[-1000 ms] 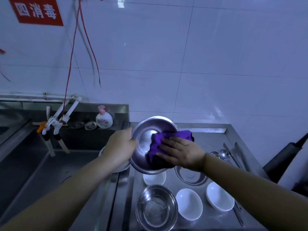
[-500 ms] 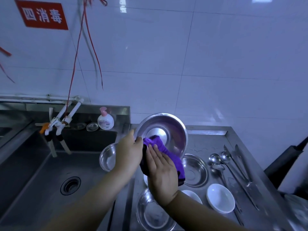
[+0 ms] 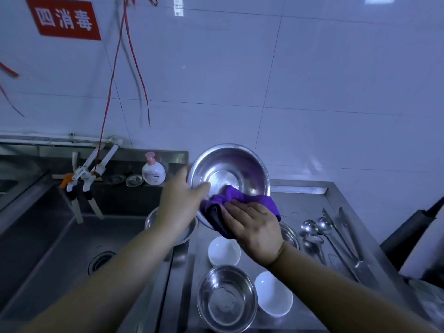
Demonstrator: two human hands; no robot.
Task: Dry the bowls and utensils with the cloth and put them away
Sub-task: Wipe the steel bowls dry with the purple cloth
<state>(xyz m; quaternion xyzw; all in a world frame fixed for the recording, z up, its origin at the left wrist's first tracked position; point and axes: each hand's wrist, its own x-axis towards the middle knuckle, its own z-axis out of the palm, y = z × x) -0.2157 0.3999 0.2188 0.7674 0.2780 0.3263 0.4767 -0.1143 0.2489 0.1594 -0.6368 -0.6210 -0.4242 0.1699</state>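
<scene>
The big metal bowl (image 3: 228, 174) is up in the air, tipped so its open side faces me, above the metal counter (image 3: 310, 195). My left hand (image 3: 182, 200) holds the bowl by its left edge, with my thumb curled over the rim and into the bowl. My right hand (image 3: 252, 227) presses the purple cloth (image 3: 230, 203) onto the bottom edge of the bowl, and my fingers lie mostly straight and flat on the cloth. Part of the cloth is bunched up inside the bowl and part hangs over its rim. Just under the bowl on the counter sits a small white bowl (image 3: 224, 251). Closer to me than that sit a second metal bowl (image 3: 227, 298) and another white bowl (image 3: 273, 293) side by side. Under my right wrist I can see a bit of one more metal bowl (image 3: 289, 235). To the right of the big bowl lie spoons (image 3: 314, 230) and some long metal tools (image 3: 346, 234). Below the bowl on the left, under my left arm, a metal bowl (image 3: 153, 217) sits at the edge of the sink (image 3: 55, 246). Behind the sink, left of the big bowl, stands a soap bottle (image 3: 153, 169) with a pink pump, and further left are the taps (image 3: 84, 174). A red sign (image 3: 64, 19) is high up on the white wall.
</scene>
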